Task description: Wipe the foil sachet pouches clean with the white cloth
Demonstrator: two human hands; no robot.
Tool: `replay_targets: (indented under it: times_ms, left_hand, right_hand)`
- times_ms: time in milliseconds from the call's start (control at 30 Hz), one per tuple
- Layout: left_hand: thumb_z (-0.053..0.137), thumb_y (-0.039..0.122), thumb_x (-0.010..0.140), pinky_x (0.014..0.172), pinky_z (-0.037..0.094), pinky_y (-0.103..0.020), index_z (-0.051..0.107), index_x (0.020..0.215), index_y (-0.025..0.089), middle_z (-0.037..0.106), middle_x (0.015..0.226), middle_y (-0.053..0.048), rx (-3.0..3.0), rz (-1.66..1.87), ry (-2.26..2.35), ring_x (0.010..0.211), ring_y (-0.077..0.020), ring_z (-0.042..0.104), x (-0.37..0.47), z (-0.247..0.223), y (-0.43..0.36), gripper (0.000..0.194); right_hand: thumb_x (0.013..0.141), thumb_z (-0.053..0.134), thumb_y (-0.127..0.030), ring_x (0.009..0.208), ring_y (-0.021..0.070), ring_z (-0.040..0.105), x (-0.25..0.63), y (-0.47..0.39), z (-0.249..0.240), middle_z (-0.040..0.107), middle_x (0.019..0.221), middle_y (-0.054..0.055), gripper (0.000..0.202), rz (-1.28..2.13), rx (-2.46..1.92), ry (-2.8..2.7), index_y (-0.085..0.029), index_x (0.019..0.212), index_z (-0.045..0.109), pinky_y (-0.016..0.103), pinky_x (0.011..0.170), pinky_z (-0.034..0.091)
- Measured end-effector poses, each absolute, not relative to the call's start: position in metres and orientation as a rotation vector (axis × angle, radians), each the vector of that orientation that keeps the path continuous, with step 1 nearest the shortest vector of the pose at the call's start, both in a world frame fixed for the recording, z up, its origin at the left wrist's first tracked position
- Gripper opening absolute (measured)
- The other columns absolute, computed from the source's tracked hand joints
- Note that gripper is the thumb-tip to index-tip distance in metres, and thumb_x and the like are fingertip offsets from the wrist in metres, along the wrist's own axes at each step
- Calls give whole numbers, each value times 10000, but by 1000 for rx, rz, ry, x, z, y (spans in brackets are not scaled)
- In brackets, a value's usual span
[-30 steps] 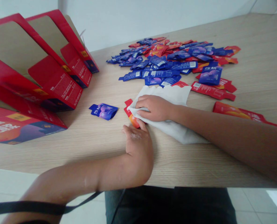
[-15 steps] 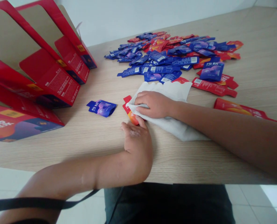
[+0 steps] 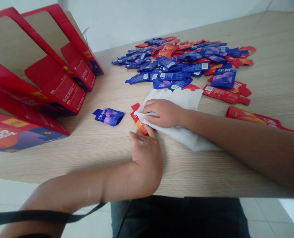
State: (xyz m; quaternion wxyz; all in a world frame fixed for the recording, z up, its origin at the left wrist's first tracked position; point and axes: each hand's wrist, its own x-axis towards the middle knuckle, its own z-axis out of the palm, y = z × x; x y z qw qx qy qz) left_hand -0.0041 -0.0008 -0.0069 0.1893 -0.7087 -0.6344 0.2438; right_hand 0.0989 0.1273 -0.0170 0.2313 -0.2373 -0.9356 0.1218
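A white cloth (image 3: 184,99) is spread over part of a red and orange sachet (image 3: 141,126), whose left end sticks out from under it. My right hand (image 3: 162,113) lies on the cloth with its fingers closed on it, pressing it against the sachet. At the sachet's near edge my left hand (image 3: 145,142) bends in from below, fingertips holding the sachet against the table; some of its fingers are hidden. A single blue and purple sachet (image 3: 109,116) lies flat to the left of both hands.
Several red cartons (image 3: 70,89) with open tops stand at the left. A heap of blue and red sachets (image 3: 171,62) spreads across the back of the wooden table (image 3: 92,152). Another red sachet (image 3: 253,115) lies beyond my right forearm. A black strap (image 3: 28,216) crosses my left arm.
The whole view has shifted slightly, so things sit a little lower in the picture. Both hands, the cloth and the sachet keep almost the same places.
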Motion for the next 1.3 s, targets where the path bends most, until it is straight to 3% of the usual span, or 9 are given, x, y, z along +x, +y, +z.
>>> replay_targets:
  times_ms: [300,733,1300]
  left_hand:
    - [297,-14,875,996,460,-454,392,1405,-45,730,962,-242,-2039,647,-1784,966,-258,703,-6,-9,0,539]
    - [297,-34,855,1005,476,-454,474,1362,-27,735,982,-253,-1989,603,-1795,961,-262,712,-6,-14,1,537]
    - [312,-39,845,1016,466,-454,449,1388,-3,686,1138,-286,-1969,672,-1755,1017,-280,701,-6,-12,1,561]
  right_hand:
    - [889,485,-249,851,202,545,98,127,-17,626,883,93,225,331,-664,-2586,-119,885,669,322,791,394]
    - [888,500,-244,858,206,559,96,127,-16,653,894,96,216,331,-656,-2556,-131,893,684,340,807,424]
    - [901,496,-243,858,199,563,94,124,-13,661,890,91,217,273,-698,-2598,-139,856,682,334,817,422]
